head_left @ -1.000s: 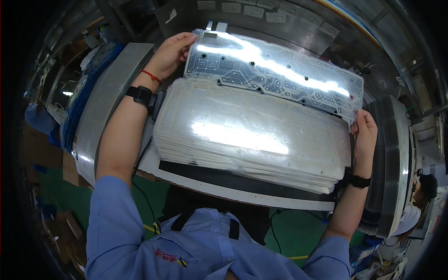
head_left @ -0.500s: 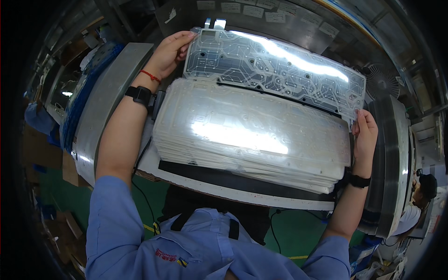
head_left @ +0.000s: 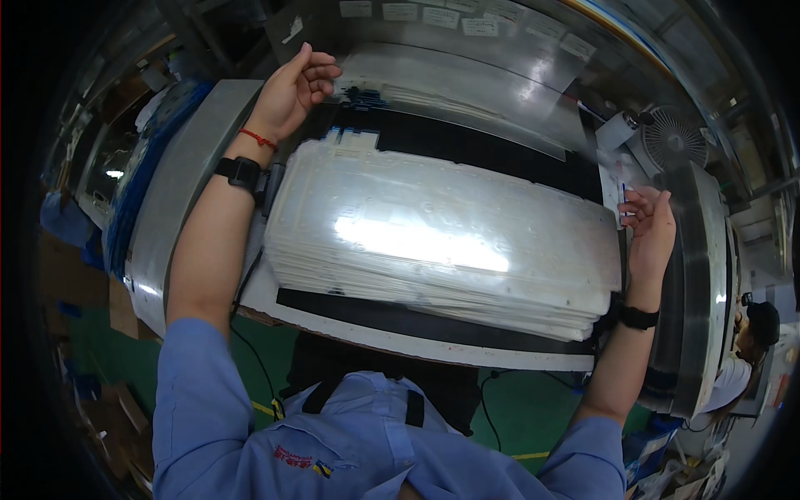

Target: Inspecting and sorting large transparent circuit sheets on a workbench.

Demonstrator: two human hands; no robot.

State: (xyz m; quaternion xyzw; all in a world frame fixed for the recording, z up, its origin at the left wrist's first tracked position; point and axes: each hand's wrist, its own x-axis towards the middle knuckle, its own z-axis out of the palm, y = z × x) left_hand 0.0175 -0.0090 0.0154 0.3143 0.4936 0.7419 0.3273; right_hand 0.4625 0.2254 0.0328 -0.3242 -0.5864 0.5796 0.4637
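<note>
Left hand (head_left: 292, 92) and right hand (head_left: 650, 221) each pinch an end of a clear film sheet (head_left: 467, 92); beneath, a stack of sheets (head_left: 442, 233) rests on the tabletop (head_left: 417, 337).

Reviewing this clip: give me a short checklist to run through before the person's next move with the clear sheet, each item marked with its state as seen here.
1. Left hand pinches the far-left corner of the clear sheet: ok.
2. Right hand grips the sheet's right end: cannot tell, the edge is barely visible at the fingers.
3. Sheet lifted off the stack of sheets: ok, black surface shows between them.
4. Stack lies square, with no sheets sliding off: ok.
5. Small fan stands apart from the sheet's right end: cannot tell.
</note>
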